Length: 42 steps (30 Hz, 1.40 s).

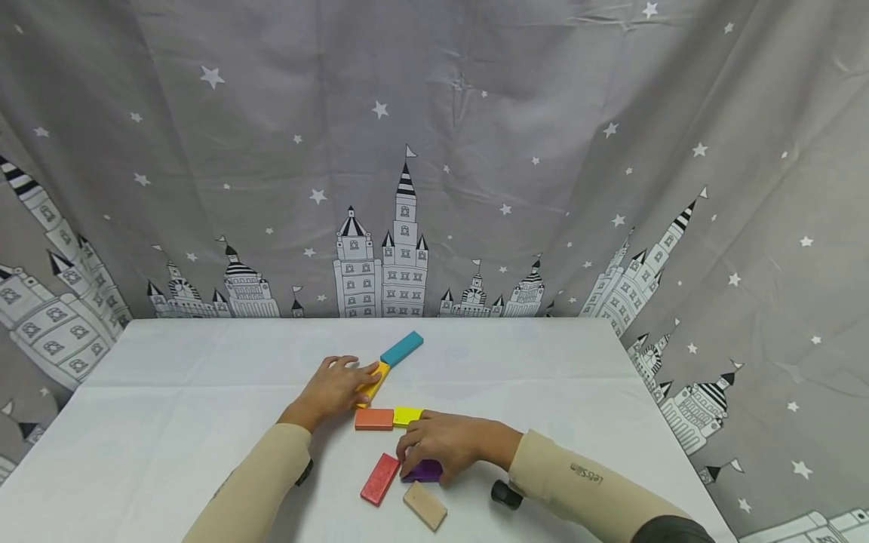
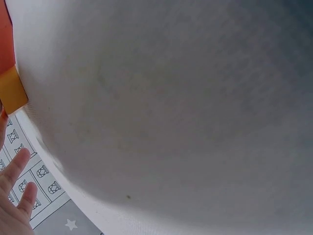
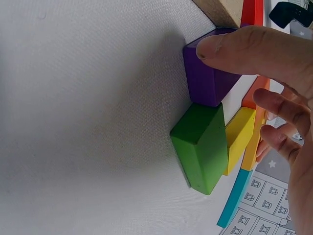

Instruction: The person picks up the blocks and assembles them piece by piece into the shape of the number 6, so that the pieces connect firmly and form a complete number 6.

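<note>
- Now my right hand's (image 1: 456,443) fingers pinch the purple block (image 1: 424,472), well in from the table's (image 1: 170,392) far edge.
- My left hand (image 1: 334,390) touches the amber block (image 1: 378,385), nearer that edge; whether its fingers clamp, I cannot tell.

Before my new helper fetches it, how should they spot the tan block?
On the white table, in the head view, find the right hand on the purple block. Just below lies the tan block, right of the red block; it alone is beige, its neighbours bright.
</note>
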Each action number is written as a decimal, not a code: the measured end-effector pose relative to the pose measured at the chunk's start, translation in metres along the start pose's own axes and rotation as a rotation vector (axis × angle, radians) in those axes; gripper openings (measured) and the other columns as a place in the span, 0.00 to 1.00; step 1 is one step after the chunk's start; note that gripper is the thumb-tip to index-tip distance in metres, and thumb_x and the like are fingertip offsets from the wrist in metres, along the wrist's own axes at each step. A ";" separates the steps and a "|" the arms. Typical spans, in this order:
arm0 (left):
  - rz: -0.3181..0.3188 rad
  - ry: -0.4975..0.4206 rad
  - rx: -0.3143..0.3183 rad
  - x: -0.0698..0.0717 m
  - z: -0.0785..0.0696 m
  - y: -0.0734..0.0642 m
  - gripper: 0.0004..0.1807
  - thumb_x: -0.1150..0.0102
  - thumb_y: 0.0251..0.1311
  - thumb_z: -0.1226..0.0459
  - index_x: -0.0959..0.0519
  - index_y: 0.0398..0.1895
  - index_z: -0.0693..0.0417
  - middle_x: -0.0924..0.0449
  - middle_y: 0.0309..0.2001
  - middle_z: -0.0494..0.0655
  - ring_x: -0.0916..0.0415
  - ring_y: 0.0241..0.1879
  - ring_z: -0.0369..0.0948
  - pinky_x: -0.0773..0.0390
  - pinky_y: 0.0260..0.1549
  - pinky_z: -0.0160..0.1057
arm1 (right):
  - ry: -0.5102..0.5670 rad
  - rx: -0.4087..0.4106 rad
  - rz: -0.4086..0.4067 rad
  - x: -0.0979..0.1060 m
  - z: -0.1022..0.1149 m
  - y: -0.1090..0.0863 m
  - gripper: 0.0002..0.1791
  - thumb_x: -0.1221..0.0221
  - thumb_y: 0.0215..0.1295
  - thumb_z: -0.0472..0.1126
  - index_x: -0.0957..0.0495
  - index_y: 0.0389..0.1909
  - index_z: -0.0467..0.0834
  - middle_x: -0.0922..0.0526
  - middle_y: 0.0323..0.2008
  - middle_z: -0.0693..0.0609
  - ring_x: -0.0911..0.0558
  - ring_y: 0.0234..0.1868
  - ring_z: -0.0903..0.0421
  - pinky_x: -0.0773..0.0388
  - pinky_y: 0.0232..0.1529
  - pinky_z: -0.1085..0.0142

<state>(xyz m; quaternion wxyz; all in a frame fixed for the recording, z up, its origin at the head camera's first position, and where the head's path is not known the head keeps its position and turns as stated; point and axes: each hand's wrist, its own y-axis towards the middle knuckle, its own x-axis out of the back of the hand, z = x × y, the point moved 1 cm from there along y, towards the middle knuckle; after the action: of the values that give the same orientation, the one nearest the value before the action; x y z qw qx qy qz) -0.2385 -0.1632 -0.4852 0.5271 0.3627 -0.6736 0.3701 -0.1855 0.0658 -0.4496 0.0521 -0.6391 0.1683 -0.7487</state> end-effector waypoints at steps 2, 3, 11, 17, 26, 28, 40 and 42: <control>0.000 -0.001 0.001 0.000 0.000 0.000 0.29 0.39 0.57 0.51 0.26 0.64 0.44 0.32 0.68 0.44 0.39 0.66 0.56 0.45 0.64 0.62 | 0.000 0.003 0.000 0.000 0.000 0.000 0.29 0.29 0.52 0.48 0.22 0.58 0.61 0.26 0.58 0.63 0.32 0.60 0.65 0.40 0.63 0.70; 0.001 -0.001 0.003 0.000 0.000 0.000 0.29 0.39 0.57 0.51 0.27 0.64 0.44 0.32 0.68 0.44 0.39 0.66 0.56 0.45 0.64 0.62 | 0.001 0.003 0.001 0.000 0.000 0.000 0.29 0.29 0.52 0.48 0.22 0.58 0.61 0.26 0.58 0.63 0.32 0.60 0.65 0.40 0.63 0.70; 0.006 -0.006 0.003 0.000 0.002 0.000 0.29 0.39 0.57 0.51 0.27 0.64 0.44 0.33 0.68 0.44 0.39 0.66 0.56 0.45 0.64 0.62 | 0.022 -0.013 -0.010 0.002 -0.001 0.001 0.28 0.30 0.54 0.51 0.22 0.58 0.62 0.27 0.59 0.63 0.32 0.60 0.66 0.39 0.62 0.70; 0.007 0.000 -0.007 0.001 0.003 -0.001 0.30 0.39 0.57 0.51 0.28 0.65 0.44 0.33 0.68 0.44 0.39 0.66 0.56 0.45 0.64 0.62 | 0.037 -0.026 -0.044 0.006 0.000 0.008 0.23 0.33 0.57 0.54 0.21 0.56 0.62 0.27 0.60 0.63 0.33 0.61 0.65 0.39 0.64 0.69; 0.002 0.008 -0.013 0.000 0.004 -0.001 0.29 0.39 0.57 0.52 0.27 0.64 0.45 0.33 0.68 0.44 0.38 0.65 0.56 0.44 0.63 0.62 | -0.013 0.062 -0.052 0.011 0.010 0.032 0.18 0.34 0.60 0.48 0.18 0.52 0.62 0.26 0.57 0.63 0.34 0.60 0.66 0.43 0.66 0.72; 0.006 0.007 -0.010 0.000 0.004 -0.001 0.30 0.39 0.57 0.52 0.27 0.65 0.45 0.33 0.68 0.44 0.38 0.66 0.56 0.44 0.64 0.62 | -0.032 0.088 -0.049 0.013 0.011 0.036 0.18 0.34 0.60 0.48 0.18 0.52 0.62 0.26 0.57 0.63 0.34 0.60 0.65 0.43 0.65 0.72; -0.014 0.011 -0.045 0.001 0.002 -0.002 0.30 0.38 0.56 0.52 0.26 0.64 0.46 0.31 0.67 0.45 0.37 0.64 0.56 0.42 0.62 0.61 | -0.095 0.170 0.015 0.014 0.021 0.054 0.22 0.37 0.63 0.44 0.22 0.57 0.65 0.25 0.57 0.66 0.32 0.57 0.68 0.43 0.61 0.76; -0.015 0.003 -0.043 0.001 0.001 -0.002 0.30 0.38 0.56 0.52 0.26 0.64 0.46 0.31 0.67 0.44 0.37 0.64 0.56 0.42 0.63 0.61 | -0.102 0.170 0.020 0.014 0.022 0.055 0.21 0.38 0.65 0.43 0.21 0.57 0.64 0.24 0.56 0.66 0.31 0.56 0.69 0.43 0.59 0.78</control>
<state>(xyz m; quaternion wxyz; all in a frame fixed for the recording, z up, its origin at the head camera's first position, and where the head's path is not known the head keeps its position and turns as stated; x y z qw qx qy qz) -0.2373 -0.1653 -0.4838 0.5385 0.3557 -0.6779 0.3520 -0.1737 0.0062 -0.4507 0.1223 -0.6678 0.1077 -0.7263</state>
